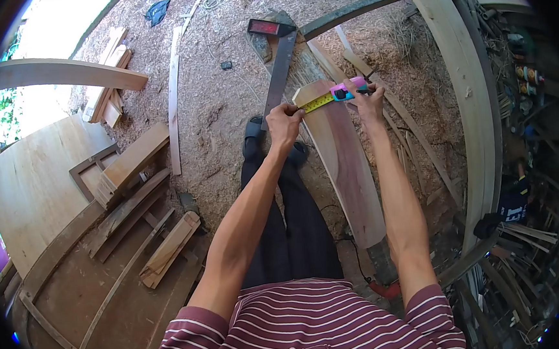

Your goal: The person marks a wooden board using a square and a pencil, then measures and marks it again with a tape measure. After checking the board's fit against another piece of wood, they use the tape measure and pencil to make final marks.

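A wooden board (342, 150) with a reddish-purple streak runs from the centre towards the lower right. Across its far end lies the yellow blade of a pink and blue tape measure (345, 91). My left hand (284, 125) is closed on the blade's end at the board's left edge. The tape's case is gripped in my right hand (368, 102), beyond the board's right edge, along with a thin dark item that looks like a pencil. Just left of the board's far end, a metal square (280, 67) with a red-marked handle rests on a wooden support.
A long curved plank (457, 78) stands on the right. To the left are a plywood sheet (47, 184), stacked wooden beams (133, 162) and a curved frame. Wood shavings cover the ground. A red tool (385, 289) with a black cord lies below the board.
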The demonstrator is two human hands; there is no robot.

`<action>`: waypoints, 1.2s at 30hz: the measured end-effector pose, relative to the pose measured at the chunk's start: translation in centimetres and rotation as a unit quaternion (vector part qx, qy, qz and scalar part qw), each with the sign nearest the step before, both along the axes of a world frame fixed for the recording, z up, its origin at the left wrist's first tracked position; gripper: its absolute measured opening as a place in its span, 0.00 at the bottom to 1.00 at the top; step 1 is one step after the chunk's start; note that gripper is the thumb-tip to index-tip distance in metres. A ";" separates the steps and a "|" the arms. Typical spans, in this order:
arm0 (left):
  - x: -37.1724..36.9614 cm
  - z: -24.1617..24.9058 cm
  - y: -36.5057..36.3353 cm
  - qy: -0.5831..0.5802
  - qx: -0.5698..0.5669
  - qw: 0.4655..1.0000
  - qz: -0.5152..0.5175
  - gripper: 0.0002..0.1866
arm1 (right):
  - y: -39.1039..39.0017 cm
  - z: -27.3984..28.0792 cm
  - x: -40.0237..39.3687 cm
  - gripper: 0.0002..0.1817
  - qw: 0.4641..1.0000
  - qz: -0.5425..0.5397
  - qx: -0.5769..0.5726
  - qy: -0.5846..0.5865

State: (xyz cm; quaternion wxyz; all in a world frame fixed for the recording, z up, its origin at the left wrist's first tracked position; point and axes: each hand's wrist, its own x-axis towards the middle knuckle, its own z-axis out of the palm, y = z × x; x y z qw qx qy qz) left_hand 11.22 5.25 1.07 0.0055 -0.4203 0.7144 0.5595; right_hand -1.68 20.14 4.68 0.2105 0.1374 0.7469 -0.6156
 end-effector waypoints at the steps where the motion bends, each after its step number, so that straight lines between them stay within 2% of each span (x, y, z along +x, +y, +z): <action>1: 0.1 0.0 0.0 0.000 0.000 1.000 0.000 0.12 | 0.1 -0.5 0.0 0.36 1.000 -0.011 -0.028 -0.004; 7: 0.4 0.9 0.4 0.004 0.053 0.998 0.030 0.12 | 0.3 -1.9 0.0 0.37 0.999 -0.020 -0.035 0.026; 22: 0.4 0.4 0.8 0.027 -0.015 1.000 -0.001 0.13 | 0.9 -1.9 0.0 0.38 1.000 -0.013 -0.001 0.020; 24: 0.3 0.6 1.0 0.027 -0.065 0.997 0.000 0.13 | 1.0 -2.2 -0.2 0.39 1.000 -0.005 0.015 0.022; 26: 0.3 0.9 1.1 0.005 -0.052 0.999 -0.001 0.13 | 1.2 -2.5 -0.3 0.39 0.999 0.004 0.035 0.022; 31: 0.2 0.5 1.5 -0.035 -0.042 0.999 -0.001 0.13 | 0.6 -0.9 0.1 0.39 1.000 -0.007 -0.005 0.017; 34: 0.0 0.4 1.8 0.004 -0.047 0.998 0.031 0.12 | 1.0 -2.4 -0.2 0.39 0.995 0.002 0.055 0.084; 36: 0.0 0.6 2.2 -0.004 -0.031 0.997 0.077 0.11 | 1.2 -2.4 -0.3 0.39 0.996 -0.001 0.055 0.070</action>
